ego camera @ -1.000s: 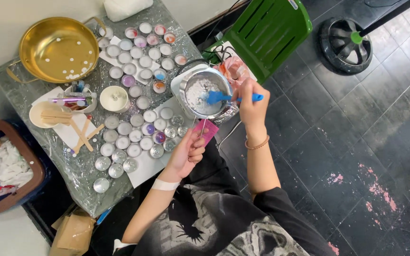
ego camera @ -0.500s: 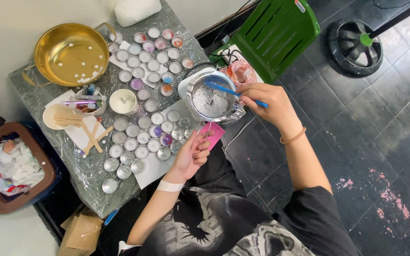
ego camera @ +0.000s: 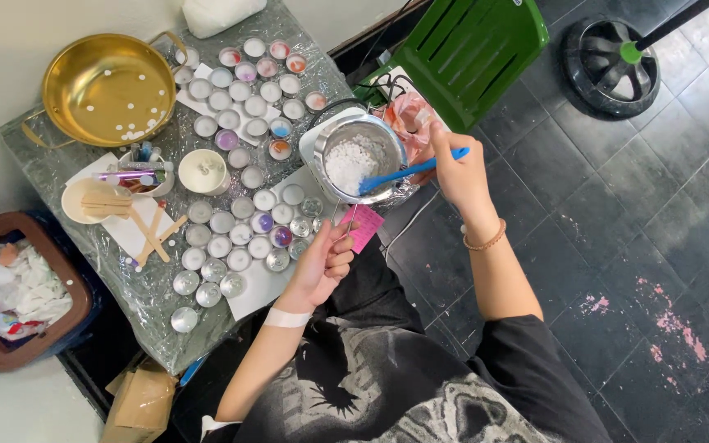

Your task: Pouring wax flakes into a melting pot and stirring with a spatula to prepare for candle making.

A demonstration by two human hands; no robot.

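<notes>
**Spatula in Pot, Both Hands Engaged**

The right hand (ego camera: 457, 174) is clamped on the handle of a blue spatula (ego camera: 408, 173); its blade rests inside the steel pot (ego camera: 360, 159), on the white lumps there. The pot stands at the near right corner of the tabletop (ego camera: 153, 287). The left hand (ego camera: 322, 264) is closed on the pot's thin wire handle, beside a pink card (ego camera: 363, 226). Rows of small round cups (ego camera: 231, 221) lie left of the pot. A gold pan (ego camera: 104, 89) sits at the far left corner.

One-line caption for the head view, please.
Right hand stirs white flakes in a steel pot with a blue spatula; left hand holds a pink card.
</notes>
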